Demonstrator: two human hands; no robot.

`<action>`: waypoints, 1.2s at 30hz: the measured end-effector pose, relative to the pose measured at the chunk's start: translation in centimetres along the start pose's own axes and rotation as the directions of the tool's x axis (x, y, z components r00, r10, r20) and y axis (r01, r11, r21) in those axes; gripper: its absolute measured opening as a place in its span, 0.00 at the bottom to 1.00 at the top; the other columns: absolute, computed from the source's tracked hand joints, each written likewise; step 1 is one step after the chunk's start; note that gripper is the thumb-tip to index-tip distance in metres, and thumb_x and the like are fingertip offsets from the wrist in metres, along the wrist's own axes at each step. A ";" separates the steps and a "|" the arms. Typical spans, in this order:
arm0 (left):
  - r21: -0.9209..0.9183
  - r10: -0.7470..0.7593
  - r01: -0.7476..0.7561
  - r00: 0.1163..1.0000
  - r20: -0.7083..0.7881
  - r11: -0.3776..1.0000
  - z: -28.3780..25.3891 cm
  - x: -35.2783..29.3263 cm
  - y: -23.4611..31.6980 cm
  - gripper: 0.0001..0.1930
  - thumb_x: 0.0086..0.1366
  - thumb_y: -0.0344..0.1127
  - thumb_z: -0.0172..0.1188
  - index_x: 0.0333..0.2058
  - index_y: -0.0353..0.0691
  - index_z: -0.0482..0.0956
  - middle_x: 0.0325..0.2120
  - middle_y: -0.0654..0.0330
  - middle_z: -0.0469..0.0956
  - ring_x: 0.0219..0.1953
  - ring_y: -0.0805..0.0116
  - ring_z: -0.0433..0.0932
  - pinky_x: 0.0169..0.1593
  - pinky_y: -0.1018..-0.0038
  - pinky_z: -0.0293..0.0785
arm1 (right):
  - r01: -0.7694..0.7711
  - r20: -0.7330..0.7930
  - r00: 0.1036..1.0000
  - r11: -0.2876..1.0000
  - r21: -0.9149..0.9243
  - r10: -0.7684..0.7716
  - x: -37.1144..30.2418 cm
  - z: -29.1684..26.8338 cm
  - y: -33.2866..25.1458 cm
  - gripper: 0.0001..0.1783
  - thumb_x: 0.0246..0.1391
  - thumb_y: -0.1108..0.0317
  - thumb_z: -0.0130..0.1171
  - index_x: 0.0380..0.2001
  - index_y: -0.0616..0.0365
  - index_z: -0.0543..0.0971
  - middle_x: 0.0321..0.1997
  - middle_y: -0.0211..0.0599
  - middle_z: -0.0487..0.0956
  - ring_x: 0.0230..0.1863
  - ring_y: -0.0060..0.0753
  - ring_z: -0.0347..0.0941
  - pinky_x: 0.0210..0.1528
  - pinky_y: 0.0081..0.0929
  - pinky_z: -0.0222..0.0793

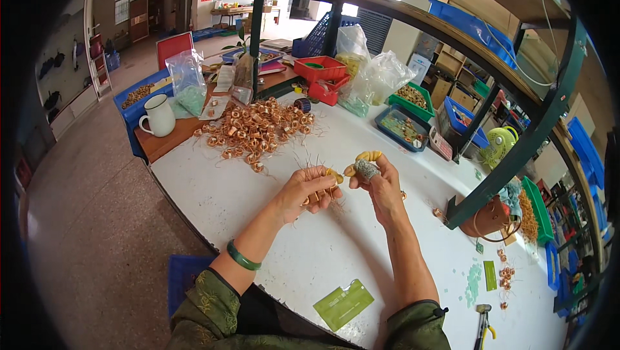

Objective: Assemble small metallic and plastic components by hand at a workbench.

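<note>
My left hand [309,190] is closed around several small copper wire coils [306,201], whose thin wire ends stick out above and below the fingers. Yellow covers wrap some of my fingertips. Close beside it on the right, my right hand [382,185] is closed in a pinch, its thumb in a grey speckled wrap [367,169] and its index finger in a yellow cover [369,155]. Whatever lies between its fingertips is too small to make out. Beyond both hands, a large heap of copper coils [248,132] lies on the white table [290,272].
A white mug [157,116] stands left of the heap. Dark shelf posts [516,137] rise from the table. Red bins [321,69], plastic bags [381,79] and trays [402,127] line the back. Near me lie a green card [343,305], pliers [482,327] and small green pieces [473,283].
</note>
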State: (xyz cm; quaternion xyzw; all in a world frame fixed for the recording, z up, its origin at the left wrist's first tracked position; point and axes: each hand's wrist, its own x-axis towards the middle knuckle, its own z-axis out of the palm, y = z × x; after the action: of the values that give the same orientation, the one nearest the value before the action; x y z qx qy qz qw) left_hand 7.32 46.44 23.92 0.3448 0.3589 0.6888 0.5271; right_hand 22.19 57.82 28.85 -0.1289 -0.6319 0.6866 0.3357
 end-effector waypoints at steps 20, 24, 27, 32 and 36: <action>-0.097 0.224 -0.268 0.919 -0.325 0.958 0.9 0.1 0.2 0.13 0.63 0.30 0.56 0.46 0.38 0.74 0.44 0.56 0.79 0.31 0.74 0.79 0.24 0.86 0.72 | 0.094 0.162 0.986 0.935 -0.341 -0.040 0.4 -0.5 1.8 0.18 0.49 0.86 0.45 0.43 0.61 0.75 0.42 0.39 0.78 0.37 0.31 0.76 0.45 0.23 0.71; -0.073 0.228 -0.262 0.923 -0.310 0.962 0.9 0.2 0.2 0.13 0.63 0.29 0.57 0.47 0.38 0.74 0.44 0.56 0.79 0.33 0.74 0.78 0.24 0.86 0.72 | 0.098 0.166 0.984 0.972 -0.212 -0.063 0.6 -0.8 2.1 0.16 0.49 0.86 0.48 0.41 0.61 0.76 0.41 0.40 0.78 0.38 0.32 0.77 0.46 0.25 0.71; 0.048 0.246 -0.242 0.928 -0.279 0.969 0.6 0.2 -0.3 0.13 0.63 0.30 0.57 0.47 0.38 0.74 0.42 0.58 0.79 0.30 0.76 0.77 0.23 0.86 0.72 | 0.103 0.047 0.994 0.987 -0.122 -0.098 0.5 0.1 1.7 0.18 0.48 0.87 0.45 0.41 0.62 0.75 0.40 0.41 0.78 0.39 0.33 0.77 0.46 0.26 0.73; 0.205 0.199 -0.162 0.964 -0.178 0.965 0.8 0.3 -0.8 0.12 0.63 0.30 0.57 0.46 0.38 0.75 0.39 0.59 0.79 0.28 0.78 0.75 0.21 0.86 0.70 | 0.153 -0.070 0.986 0.988 0.015 -0.152 0.3 0.2 0.9 0.21 0.46 0.88 0.40 0.41 0.63 0.74 0.40 0.44 0.78 0.39 0.34 0.78 0.45 0.27 0.74; 0.225 0.178 -0.146 0.975 -0.132 0.963 1.3 0.3 -0.6 0.11 0.63 0.30 0.56 0.44 0.38 0.75 0.37 0.60 0.79 0.26 0.79 0.74 0.19 0.86 0.69 | 0.155 -0.114 0.983 0.985 0.072 -0.146 0.2 -0.1 0.4 0.23 0.44 0.89 0.36 0.42 0.63 0.74 0.40 0.46 0.78 0.38 0.35 0.78 0.44 0.27 0.75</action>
State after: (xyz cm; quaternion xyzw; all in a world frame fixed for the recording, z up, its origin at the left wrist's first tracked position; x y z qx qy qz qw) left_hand 8.66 46.96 24.07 0.3748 0.4403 0.7112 0.4000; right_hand 21.96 58.08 28.49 -0.1040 -0.5924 0.6762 0.4255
